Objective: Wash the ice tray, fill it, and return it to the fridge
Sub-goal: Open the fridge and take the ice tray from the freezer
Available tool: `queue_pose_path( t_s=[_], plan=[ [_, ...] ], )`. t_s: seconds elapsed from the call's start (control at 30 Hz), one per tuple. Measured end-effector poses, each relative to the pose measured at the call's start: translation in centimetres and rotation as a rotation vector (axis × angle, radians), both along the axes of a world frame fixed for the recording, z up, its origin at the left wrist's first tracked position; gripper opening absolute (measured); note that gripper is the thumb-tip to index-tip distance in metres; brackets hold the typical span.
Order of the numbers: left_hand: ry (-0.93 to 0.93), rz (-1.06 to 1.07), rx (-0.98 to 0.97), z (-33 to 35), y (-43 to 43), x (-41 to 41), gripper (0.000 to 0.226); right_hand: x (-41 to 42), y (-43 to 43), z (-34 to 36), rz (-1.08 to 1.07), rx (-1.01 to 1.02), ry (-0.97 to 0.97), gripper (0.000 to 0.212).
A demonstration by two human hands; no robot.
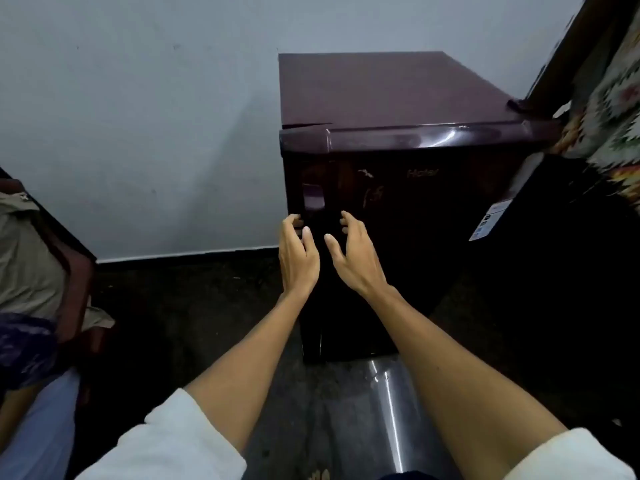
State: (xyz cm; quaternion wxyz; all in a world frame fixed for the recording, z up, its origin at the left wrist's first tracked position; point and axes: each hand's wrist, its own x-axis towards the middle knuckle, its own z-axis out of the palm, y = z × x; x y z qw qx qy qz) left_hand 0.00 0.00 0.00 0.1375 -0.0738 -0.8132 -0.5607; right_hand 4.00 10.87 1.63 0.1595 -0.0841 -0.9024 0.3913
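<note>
A small, boxy, dark plum-coloured fridge point(381, 91) stands on the floor against a pale grey painted wall point(138, 116). Its shiny front door point(433, 220) is shut. The ice tray cannot be seen anywhere (my guess is that it is inside the fridge, behind that door). So the job looks like it is only at its start: the door has to be opened first to get the tray out. Both bare hands reach to the door's left side, because the moulded plum plastic handle point(313, 199) sits there. The left hand point(298, 251) is just under the handle. Its fingers curl toward the door's edge, the place to pull from, but I cannot tell if they grip the edge or only touch it. The right hand point(356, 258) is just beside it, in front of the door. Its fingers are spread and loosely bent, and they hold nothing. Maybe it is there to help pull or to steady the door. A shiny steel thing point(388, 410) lies on the floor near the fridge's foot.
</note>
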Motion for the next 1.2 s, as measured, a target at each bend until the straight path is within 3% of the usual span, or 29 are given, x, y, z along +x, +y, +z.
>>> queue_pose_path(
  t_s=[0.17,0.4,0.73,0.97,1.2],
  plan=[
    [-0.182,-0.104,0.054,-0.1,-0.4,-2.1,0.036,-2.6,-2.1,-0.2,-0.029,-0.126,0.043,0.044],
    [-0.247,-0.131,0.129,0.1,-0.6,-2.0,0.042,-3.6,-3.0,-0.8,-0.139,-0.263,0.079,0.027],
    [-0.268,-0.075,0.161,0.5,-1.1,-2.4,0.040,-3.6,-3.4,-1.0,-0.168,-0.309,0.045,0.040],
    [-0.224,-0.090,0.149,0.5,-1.8,0.7,0.041,-0.4,-3.6,-1.6,-0.206,-0.296,0.123,0.020],
    [-0.279,-0.201,0.258,-1.4,-1.7,7.6,0.040,7.1,-3.2,-1.8,-0.232,-0.295,0.165,0.020]
  ],
)
